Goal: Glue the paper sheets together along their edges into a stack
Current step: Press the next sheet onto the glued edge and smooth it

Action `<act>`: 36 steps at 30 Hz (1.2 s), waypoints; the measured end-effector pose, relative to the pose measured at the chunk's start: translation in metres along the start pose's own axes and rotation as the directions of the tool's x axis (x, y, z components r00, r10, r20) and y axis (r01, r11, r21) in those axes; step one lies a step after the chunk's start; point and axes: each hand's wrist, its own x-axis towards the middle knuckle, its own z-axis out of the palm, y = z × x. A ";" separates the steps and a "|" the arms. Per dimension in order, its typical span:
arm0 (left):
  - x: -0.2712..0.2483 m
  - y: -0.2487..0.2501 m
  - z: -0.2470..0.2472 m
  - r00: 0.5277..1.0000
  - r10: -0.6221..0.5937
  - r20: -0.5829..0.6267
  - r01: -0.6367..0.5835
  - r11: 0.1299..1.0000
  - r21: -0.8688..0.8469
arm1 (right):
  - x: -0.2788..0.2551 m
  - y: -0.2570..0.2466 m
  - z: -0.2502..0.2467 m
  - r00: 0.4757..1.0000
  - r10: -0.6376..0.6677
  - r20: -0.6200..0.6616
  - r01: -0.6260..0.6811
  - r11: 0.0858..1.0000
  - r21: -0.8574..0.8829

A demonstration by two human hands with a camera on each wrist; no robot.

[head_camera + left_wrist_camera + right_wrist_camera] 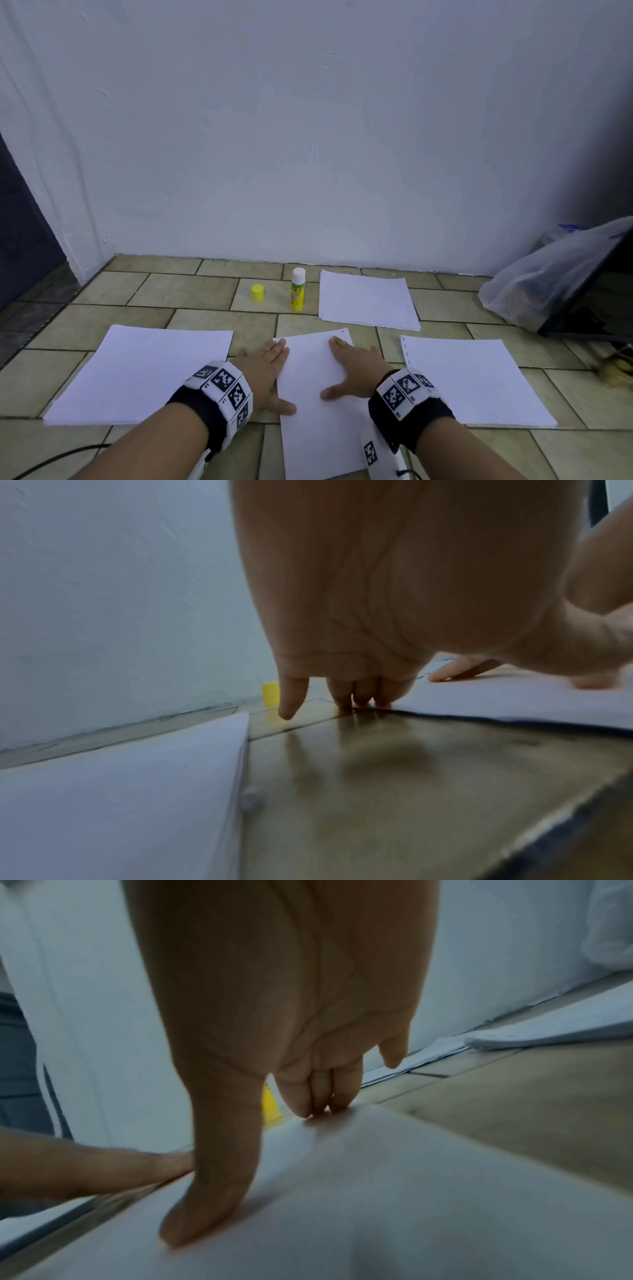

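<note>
A single white sheet point(313, 411) lies on the tiled floor point(191, 291) in front of me. My left hand point(270, 371) lies flat along the sheet's left edge, its fingertips point(356, 699) touching that edge point(514, 704). My right hand point(351, 366) presses flat on the sheet, fingers straight and thumb point(205, 1204) spread out on the paper point(394, 1191). A yellow glue stick point(297, 291) stands upright beyond the sheet, white tip showing. Its yellow cap point(257, 293) sits apart to the left. Neither hand holds anything.
Paper stacks lie at the left point(144, 373), at the right point(476, 380) and at the far right near the wall point(368, 299). A plastic bag point(548, 281) and a dark panel point(596, 301) stand at the right. A black cable point(51, 459) runs at bottom left.
</note>
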 end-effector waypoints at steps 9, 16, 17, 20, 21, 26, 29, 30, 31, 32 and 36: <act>-0.012 0.000 -0.017 0.983 -0.066 -0.174 0.056 0.997 -0.061 | -0.008 -0.018 0.006 0.977 0.046 -0.208 -0.056 0.998 -0.043; -0.002 -0.006 -0.001 0.969 -0.027 -0.245 -0.010 0.989 -0.148 | -0.007 -0.019 0.008 0.977 -0.098 -0.191 0.098 0.995 -0.010; -0.002 -0.008 -0.001 0.974 -0.022 -0.227 -0.011 0.990 -0.143 | -0.007 -0.016 0.008 0.975 -0.100 -0.201 0.100 0.995 -0.010; 0.003 -0.013 -0.002 0.994 -0.019 -0.112 0.013 0.999 -0.047 | -0.007 -0.008 0.007 0.976 -0.075 -0.207 0.069 0.997 -0.036; 0.006 -0.014 0.000 0.996 -0.026 -0.080 0.024 0.999 -0.027 | -0.007 -0.006 0.006 0.979 -0.056 -0.196 0.051 0.998 -0.034; 0.011 -0.014 0.007 0.999 -0.033 0.001 0.033 0.999 -0.031 | -0.008 0.018 0.001 0.995 0.030 -0.092 -0.031 0.999 -0.007; 0.010 -0.012 0.007 0.999 -0.030 0.017 0.031 0.997 -0.070 | -0.011 0.037 -0.001 0.989 0.120 -0.088 -0.114 0.991 0.069; 0.010 -0.012 0.007 0.999 -0.030 0.023 0.032 0.996 -0.079 | -0.013 0.041 -0.001 0.987 0.140 -0.081 -0.133 0.987 0.094; 0.010 -0.012 0.007 0.999 -0.031 0.026 0.033 0.996 -0.085 | -0.015 0.043 -0.002 0.986 0.151 -0.073 -0.142 0.983 0.114; 0.010 -0.012 0.007 0.999 -0.032 0.027 0.034 0.995 -0.089 | -0.017 0.044 -0.002 0.985 0.153 -0.073 -0.143 0.981 0.132; 0.009 -0.010 0.007 0.999 -0.043 0.029 0.046 0.994 -0.101 | -0.024 0.037 -0.008 0.981 0.152 -0.123 -0.126 0.973 0.193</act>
